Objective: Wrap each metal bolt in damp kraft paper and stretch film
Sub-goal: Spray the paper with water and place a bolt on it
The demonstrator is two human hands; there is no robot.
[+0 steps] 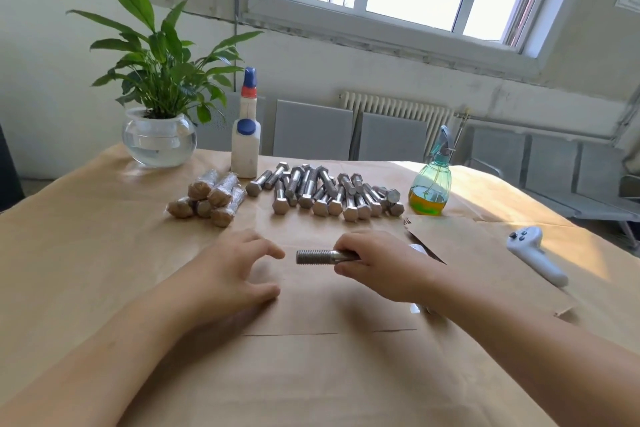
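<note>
The right hand [377, 263] holds a metal bolt [323, 257] level just above the kraft paper sheet [329, 315], its grip clamped round the head end so the threaded end points toward the left hand [235, 270]. The left hand rests on the sheet just beside the bolt's tip, fingers relaxed and spread, its grip apart and holding nothing. The sheet lies on the paper-covered counter [86, 253] in front of the person. Farther back, a pile of bare bolts [325, 192] lies between a heap of wrapped bolts [209, 198] on the left and a green spray bottle [430, 180] on the right. A white squeeze bottle [246, 135] stands behind the wrapped heap, near a potted plant [159, 107] in a glass bowl. A white handheld controller [535, 255] lies at the right on further kraft paper sheets [467, 246].
</note>
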